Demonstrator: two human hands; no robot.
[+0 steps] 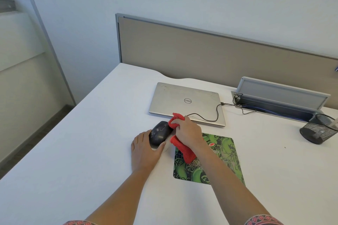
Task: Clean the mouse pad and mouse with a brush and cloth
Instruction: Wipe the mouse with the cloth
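Counter (73,151): a white surface that carries the green patterned mouse pad (228,155), the landmark for every place below.
Partition (201,55): a beige panel standing well beyond the mouse pad, along the counter's far edge.
Laptop (186,102): silver, lid closed, lying flat beyond the mouse pad's far left corner.
Cable tray (281,100): a grey trough with its lid raised, beyond the mouse pad and off to its right.
Left hand (144,151): to the left of the mouse pad, with fingers and thumb curled round the near end of the mouse to steady it.
Right hand (189,131): over the mouse pad's far left corner, fingers closed round a bunched cloth.
Pen cup (318,131): black mesh, well apart to the right of the mouse pad.
Cloth (182,150): red and knitted; its top is pressed to the mouse's right side and its tail trails onto the mouse pad.
Mouse (159,133): dark, off the mouse pad just beside its far left corner. Its long axis runs away from the person towards the laptop.
Cable (217,113): a thin black lead beyond the mouse pad, joining the laptop to the tray.
Key relation: the cloth touches the mouse from the right, so a wipe would likely run along its length. The laptop's edge and the cable lie close beyond.
Brush: not in view.
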